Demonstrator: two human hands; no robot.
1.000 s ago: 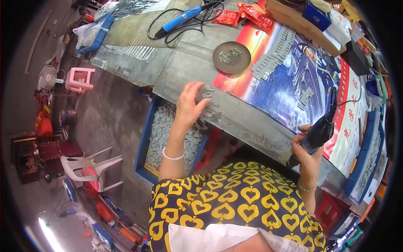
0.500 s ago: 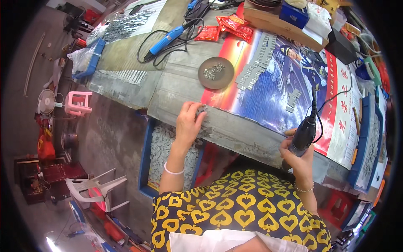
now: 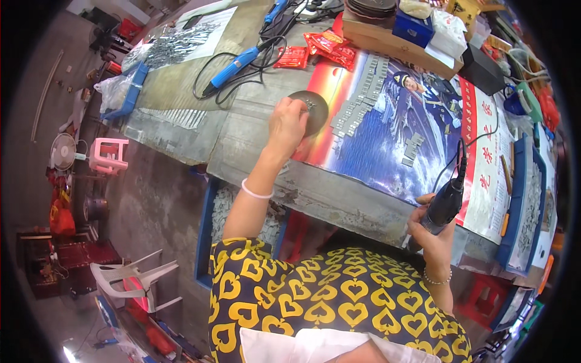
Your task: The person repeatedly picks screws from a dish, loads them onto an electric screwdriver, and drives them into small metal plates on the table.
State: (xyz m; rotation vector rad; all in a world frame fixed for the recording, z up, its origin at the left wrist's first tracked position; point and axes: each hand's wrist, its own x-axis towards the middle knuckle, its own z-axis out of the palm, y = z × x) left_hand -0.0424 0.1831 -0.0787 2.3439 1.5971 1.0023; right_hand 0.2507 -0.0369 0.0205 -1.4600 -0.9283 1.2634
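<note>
My left hand (image 3: 285, 125) reaches forward over the workbench and rests its fingers on a round dark metal dish (image 3: 313, 111) holding small parts. My right hand (image 3: 431, 233) grips a black corded power tool (image 3: 445, 202) near the bench's front edge, the cord running up across the bench. Rows of small grey metal pieces (image 3: 363, 100) lie on a colourful printed poster (image 3: 399, 136) that covers the bench top to the right of the dish.
A blue corded tool (image 3: 237, 65) and red packets (image 3: 315, 49) lie farther back. A wooden box (image 3: 393, 37) with boxes stands at the rear. Blue trays (image 3: 523, 199) of metal parts sit at right; another blue tray (image 3: 209, 236) is under the bench. Plastic chairs (image 3: 136, 281) stand on the floor at left.
My left hand has moved from the bench's front edge forward onto the round dish. My right hand keeps hold of the black tool, nearly in place.
</note>
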